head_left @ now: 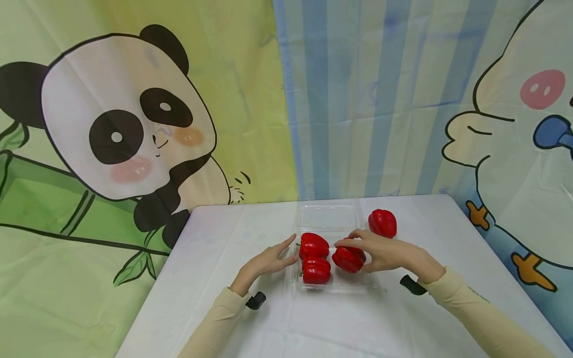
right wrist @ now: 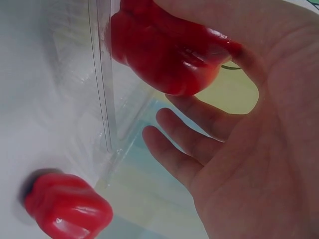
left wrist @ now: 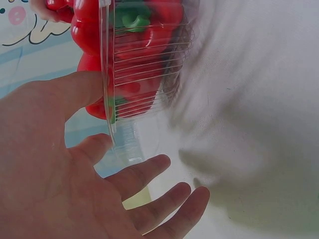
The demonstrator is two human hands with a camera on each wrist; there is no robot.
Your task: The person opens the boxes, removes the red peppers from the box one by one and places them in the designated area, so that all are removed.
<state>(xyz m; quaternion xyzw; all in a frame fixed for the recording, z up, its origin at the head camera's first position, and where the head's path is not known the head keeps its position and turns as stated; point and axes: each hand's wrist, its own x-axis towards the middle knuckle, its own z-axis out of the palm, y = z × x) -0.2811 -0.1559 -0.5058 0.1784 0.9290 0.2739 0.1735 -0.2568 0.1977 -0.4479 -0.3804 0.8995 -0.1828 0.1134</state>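
Red and glossy, a bell pepper (head_left: pixel 349 258) sits in the pinch of the right hand (head_left: pixel 380 251), thumb on one side and fingers on the other; in the right wrist view the lower fingers fan out loosely beneath it. Directly under that grip is the right-hand part of a clear plastic container (head_left: pixel 353 284); whether the held pepper touches its floor, I cannot tell.

Just left of the grip, two more red peppers lie inside the container: the rear pepper (head_left: pixel 314 246) and the front pepper (head_left: pixel 316 271), side by side, their green stalks pointing away from the right hand and towards the left hand (head_left: pixel 268 261). That hand has its fingers spread and grips nothing, its thumb close by the container's left rim; I cannot tell whether the two touch.

Beyond the grip, the container's transparent lid (head_left: pixel 329 217) lies back flat on the white tabletop (head_left: pixel 358 330). Behind the right hand and a little to its right, a fourth pepper (head_left: pixel 382 223) rests outside the container. Well past both hands hang a yellow-green cloth with a panda (head_left: pixel 130 84) and a blue-striped cloth (head_left: pixel 349 99).
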